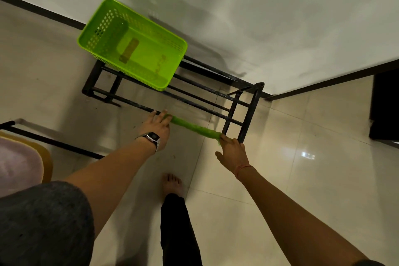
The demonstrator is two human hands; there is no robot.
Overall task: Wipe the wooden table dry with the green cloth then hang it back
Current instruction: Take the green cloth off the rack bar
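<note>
The green cloth [193, 127] lies stretched in a narrow band along the front bar of a black metal rack [232, 110]. My left hand [156, 124], with a wristwatch, touches the cloth's left end with fingers spread flat. My right hand [231, 150] pinches the cloth's right end next to the rack's right post. The wooden table is out of view.
A bright green plastic basket [172, 39] sits on the rack's left side against the white wall. A chair with a pink and yellow cushion [19, 162] stands at the left. My bare foot [171, 183] is on the glossy tiled floor. Dark furniture [385, 103] stands at the right.
</note>
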